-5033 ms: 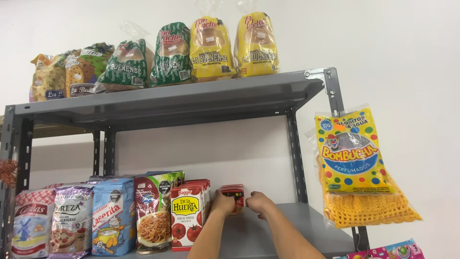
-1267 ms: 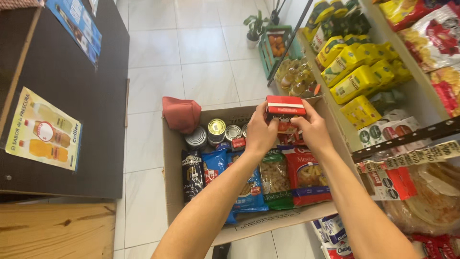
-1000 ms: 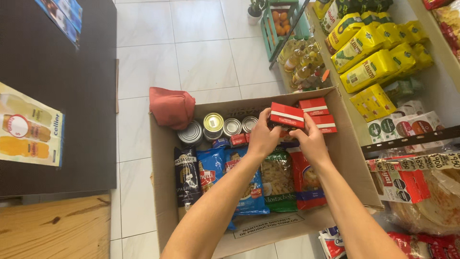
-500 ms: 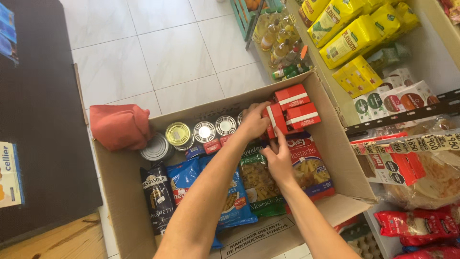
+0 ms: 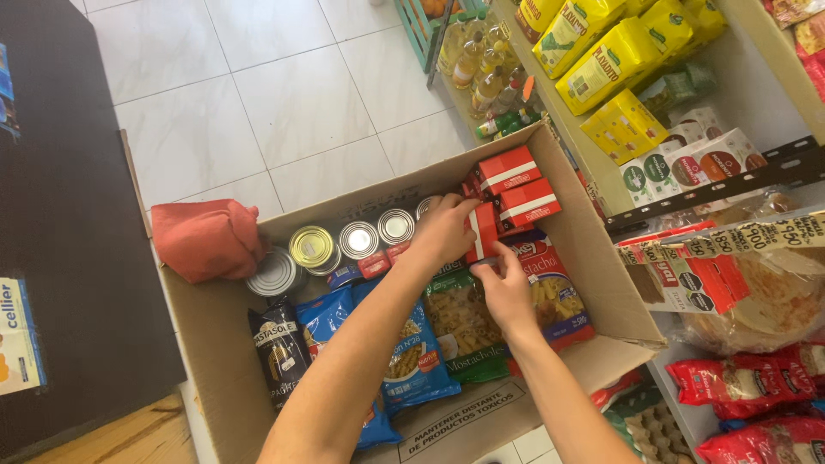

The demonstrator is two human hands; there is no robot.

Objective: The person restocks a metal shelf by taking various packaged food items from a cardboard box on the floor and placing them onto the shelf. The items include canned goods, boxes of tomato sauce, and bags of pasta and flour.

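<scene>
On the white tiled floor beside a stocked shelf, our cardboard box (image 5: 601, 283) sits open. We count four round tin cans (image 5: 359, 240), three glossy pasta bags (image 5: 468, 331) and three red cartons. Our left hand (image 5: 443, 234) has its grip pinching an upright red carton (image 5: 483, 232) at the box's far end; our right hand (image 5: 507, 292) presses fingers against its lower edge.

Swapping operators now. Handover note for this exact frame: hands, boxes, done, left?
Left hand: grips a small red carton with a white stripe, standing on edge inside the open brown cardboard box.
Right hand: fingertips on the same carton's lower edge.
Done: two matching red cartons lie at the box's far corner.
Left: carton in hand not yet released.
</scene>
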